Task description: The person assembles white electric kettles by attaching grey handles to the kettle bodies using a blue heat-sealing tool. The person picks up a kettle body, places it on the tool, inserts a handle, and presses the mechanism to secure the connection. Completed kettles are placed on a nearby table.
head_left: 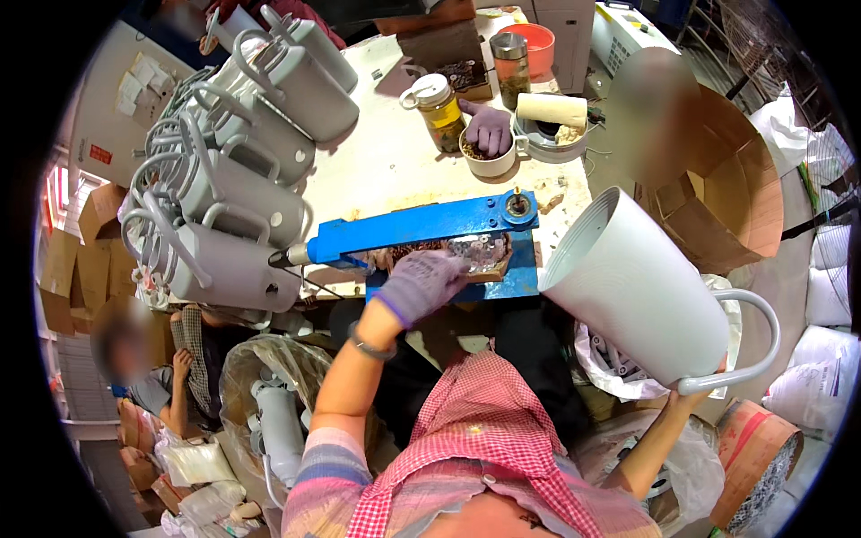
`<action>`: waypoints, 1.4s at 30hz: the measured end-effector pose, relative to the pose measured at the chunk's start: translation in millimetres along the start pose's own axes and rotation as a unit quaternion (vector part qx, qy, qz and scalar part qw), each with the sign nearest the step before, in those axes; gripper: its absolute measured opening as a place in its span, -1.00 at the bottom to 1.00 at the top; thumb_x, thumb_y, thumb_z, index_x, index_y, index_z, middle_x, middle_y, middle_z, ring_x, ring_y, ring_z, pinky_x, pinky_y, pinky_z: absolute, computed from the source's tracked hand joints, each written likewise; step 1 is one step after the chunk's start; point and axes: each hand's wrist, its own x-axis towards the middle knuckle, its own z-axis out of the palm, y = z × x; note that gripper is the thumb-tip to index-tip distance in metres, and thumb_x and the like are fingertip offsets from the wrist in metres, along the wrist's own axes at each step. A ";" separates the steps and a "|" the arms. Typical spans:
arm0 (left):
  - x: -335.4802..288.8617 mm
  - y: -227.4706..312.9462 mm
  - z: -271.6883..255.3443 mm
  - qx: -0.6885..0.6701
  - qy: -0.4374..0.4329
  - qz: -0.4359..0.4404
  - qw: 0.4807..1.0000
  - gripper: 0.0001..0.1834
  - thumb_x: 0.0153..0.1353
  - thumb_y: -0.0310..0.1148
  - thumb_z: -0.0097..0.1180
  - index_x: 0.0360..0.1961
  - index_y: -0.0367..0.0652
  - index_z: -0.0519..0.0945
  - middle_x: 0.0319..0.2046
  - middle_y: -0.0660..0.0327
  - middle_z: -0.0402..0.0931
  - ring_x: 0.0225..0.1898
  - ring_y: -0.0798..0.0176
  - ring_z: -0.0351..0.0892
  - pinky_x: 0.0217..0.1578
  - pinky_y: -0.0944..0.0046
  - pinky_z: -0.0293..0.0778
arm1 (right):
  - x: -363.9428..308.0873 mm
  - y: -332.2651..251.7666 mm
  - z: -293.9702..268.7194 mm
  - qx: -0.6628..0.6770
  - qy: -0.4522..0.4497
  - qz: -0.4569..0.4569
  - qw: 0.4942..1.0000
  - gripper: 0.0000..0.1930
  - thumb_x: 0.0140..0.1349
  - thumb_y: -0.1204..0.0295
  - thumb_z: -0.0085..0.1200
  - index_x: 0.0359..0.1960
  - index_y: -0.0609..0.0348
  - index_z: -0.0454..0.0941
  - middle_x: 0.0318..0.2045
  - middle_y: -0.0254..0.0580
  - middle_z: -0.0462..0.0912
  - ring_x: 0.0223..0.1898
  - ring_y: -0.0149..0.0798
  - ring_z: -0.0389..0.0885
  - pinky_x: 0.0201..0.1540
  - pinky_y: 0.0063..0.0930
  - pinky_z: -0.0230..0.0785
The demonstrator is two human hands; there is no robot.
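Note:
My left hand (423, 285), in a purple-grey glove, is over a small tray of metal washers (482, 251) beneath the arm of a blue bench press (421, 226). Its fingers are bent together at the tray's edge, and whatever is between them is too small to make out. On the right, my right hand (685, 402) grips a large grey plastic canister (641, 287) by its lower end, beside the loop handle. The canister lies tilted, its threaded mouth facing the press and table edge. Most of the right hand's fingers are hidden behind the canister.
Several grey canisters (233, 260) with handles and hoses lie stacked at the table's left. Toward the back are a jar (439, 112), a cup (491, 166) with a purple glove on it, and a red bowl (538, 49). A cardboard drum (717, 170) and bags stand right; people are nearby.

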 end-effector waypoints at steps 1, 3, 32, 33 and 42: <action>7.6 -9.1 29.7 0.007 0.018 -0.062 0.998 -0.80 0.28 -0.20 0.13 -0.21 -0.05 0.66 -0.32 0.11 0.64 -0.25 0.01 0.64 -0.18 0.08 0.53 | 5.6 2.8 -5.8 -0.009 0.076 0.029 0.997 -0.51 0.49 0.08 -0.20 0.22 0.20 0.39 0.10 -0.11 0.54 0.11 -0.14 0.55 0.22 -0.23 0.41; 29.4 -21.6 66.9 0.029 0.001 -0.159 0.987 -0.75 0.26 -0.13 0.13 -0.16 0.03 0.68 -0.29 0.13 0.65 -0.21 0.02 0.64 -0.17 0.07 0.53 | 2.0 4.8 -1.3 -0.038 0.100 -0.002 0.994 -0.52 0.48 0.09 -0.18 0.23 0.19 0.38 0.10 -0.10 0.54 0.12 -0.14 0.54 0.21 -0.22 0.41; 9.9 -17.7 -73.2 -0.346 0.169 -0.167 0.908 -0.79 0.19 -0.41 0.29 -0.19 -0.29 0.73 -0.36 0.18 0.71 -0.37 0.44 0.61 -0.29 0.44 0.54 | 4.1 5.4 -3.5 0.011 0.087 0.034 0.996 -0.55 0.48 0.11 -0.15 0.18 0.19 0.42 0.10 -0.12 0.54 0.12 -0.18 0.53 0.19 -0.24 0.43; 14.0 -9.4 -71.7 -0.372 0.195 -0.137 0.897 -0.80 0.19 -0.43 0.29 -0.18 -0.29 0.73 -0.34 0.18 0.72 -0.36 0.44 0.62 -0.29 0.44 0.54 | 6.5 6.9 -5.3 0.020 0.072 0.041 0.996 -0.54 0.48 0.11 -0.15 0.19 0.19 0.41 0.10 -0.12 0.54 0.13 -0.17 0.53 0.19 -0.24 0.43; 80.0 36.4 -47.3 -0.168 0.353 0.103 0.915 -0.74 0.11 -0.48 0.33 -0.13 -0.21 0.72 -0.21 0.05 0.71 -0.21 0.10 0.73 -0.17 0.23 0.62 | 9.3 2.9 2.0 0.023 0.071 0.019 0.997 -0.52 0.48 0.13 -0.13 0.28 0.18 0.35 0.18 -0.06 0.50 0.16 -0.11 0.53 0.22 -0.12 0.42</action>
